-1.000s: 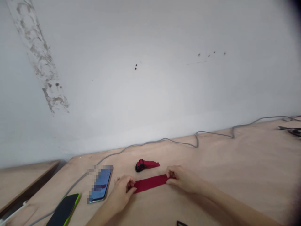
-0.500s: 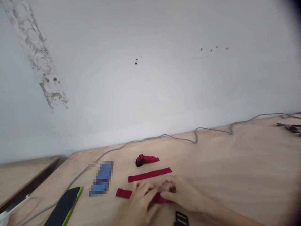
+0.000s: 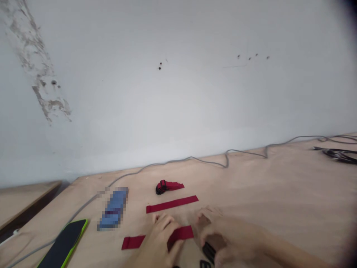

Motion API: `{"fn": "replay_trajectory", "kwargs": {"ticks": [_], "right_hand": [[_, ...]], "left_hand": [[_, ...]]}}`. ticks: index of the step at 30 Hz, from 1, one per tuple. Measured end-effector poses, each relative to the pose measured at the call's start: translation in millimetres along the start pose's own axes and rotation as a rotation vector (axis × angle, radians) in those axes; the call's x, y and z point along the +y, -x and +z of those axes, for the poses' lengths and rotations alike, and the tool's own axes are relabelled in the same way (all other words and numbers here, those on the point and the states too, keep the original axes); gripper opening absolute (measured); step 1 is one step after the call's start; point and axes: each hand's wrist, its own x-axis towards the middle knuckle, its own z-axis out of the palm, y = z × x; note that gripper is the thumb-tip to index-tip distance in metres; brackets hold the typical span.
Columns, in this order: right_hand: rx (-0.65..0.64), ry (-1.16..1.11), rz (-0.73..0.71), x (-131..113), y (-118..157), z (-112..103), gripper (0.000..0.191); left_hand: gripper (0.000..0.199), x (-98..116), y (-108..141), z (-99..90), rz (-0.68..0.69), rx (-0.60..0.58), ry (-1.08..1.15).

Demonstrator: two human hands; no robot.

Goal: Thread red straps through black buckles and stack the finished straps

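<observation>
1. The near strap (image 3: 182,233) could skew if the left hand (image 3: 163,238), lying across it, shifts; whether that hand grips cannot be told.
2. This strap looks dark red and flat — creased near its left end — on the bench (image 3: 279,193).
3. The right hand (image 3: 216,230) pinches a black buckle (image 3: 208,253); a loose hold might drop it.
4. Beyond lies another red strap (image 3: 172,204).

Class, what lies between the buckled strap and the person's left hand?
One flat red strip lies between the buckled strap and the left hand, as the head view shows.
</observation>
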Motion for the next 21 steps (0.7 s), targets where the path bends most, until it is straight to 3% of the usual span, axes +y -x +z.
{"fn": "replay_trajectory", "kwargs": {"ticks": [4, 8, 11, 17, 21], "right_hand": [[0.138, -0.335, 0.248, 6, -9, 1, 0.023], [0.285, -0.674, 0.153, 20, -33, 3, 0.031], [0.256, -0.828, 0.13, 27, -50, 13, 0.044], [0.208, -0.877, 0.145, 24, -57, 35, 0.047], [0.305, -0.78, 0.186, 14, -56, 43, 0.035]], "left_hand": [[0.022, -4, 2, 3.8, -0.01, 0.095, 0.008], [0.024, -7, 4, 6.0, -0.058, 0.121, 0.057], [0.022, -6, 4, 5.6, -0.106, 0.082, 0.081], [0.024, -2, 6, 2.6, -0.1, 0.044, 0.123], [0.054, -4, 6, 3.2, -0.075, 0.041, 0.148]]}}
